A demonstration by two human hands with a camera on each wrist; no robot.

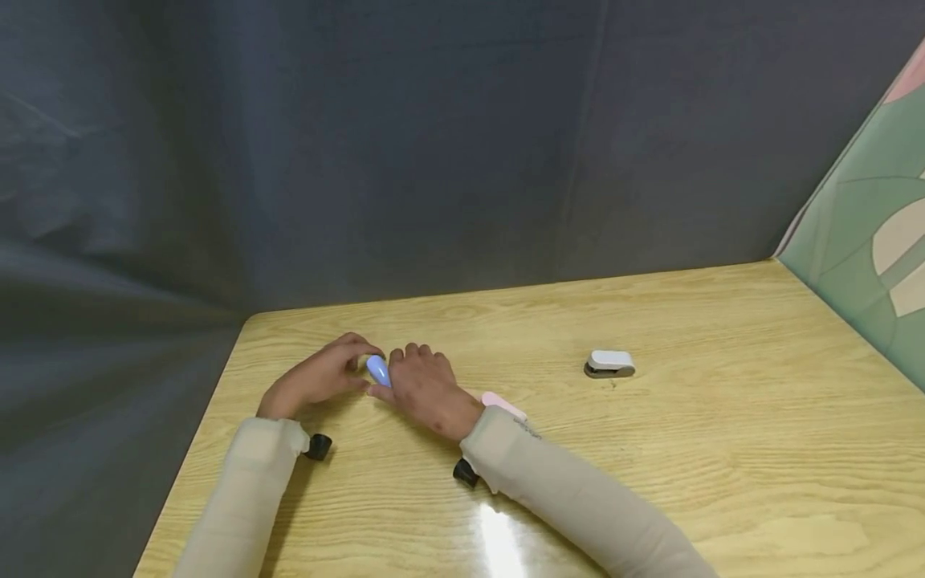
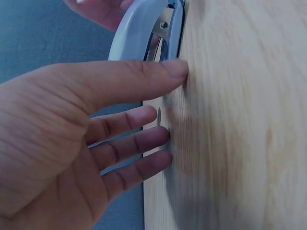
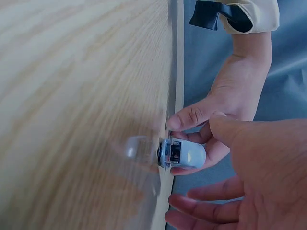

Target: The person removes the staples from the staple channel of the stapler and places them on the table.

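Both hands are meeting over a small blue stapler (image 1: 378, 370) that is sitting on the wooden bench (image 1: 650, 449), toward the 10 o'clock part of its surface as the head camera sees it.

The left hand (image 1: 318, 376) is coming at the stapler from its 9 o'clock side. In the left wrist view its fingers (image 2: 144, 76) are lying nearly straight, tips touching the bench beside the stapler (image 2: 144, 33); the right wrist view suggests the left thumb and forefinger are bracketing the blue body (image 3: 184, 154), but whether that grip is closed on it or only resting against it, I cannot tell.

The right hand (image 1: 422, 389) is lying over the stapler from its 3 o'clock side, fingers loosely apart in the right wrist view and not visibly clamped on anything.

As a judgement, the work is looking early: the stapler is standing on the bench, not lifted, and both hands are only settling onto it. A firm hold and any pressing or moving are seemingly left to do.

A pink object (image 1: 503, 404) is peeking out just beside the right sleeve at its 12 o'clock. A white stapler (image 1: 610, 364) is lying well apart, toward 3 o'clock of the hands, untouched.
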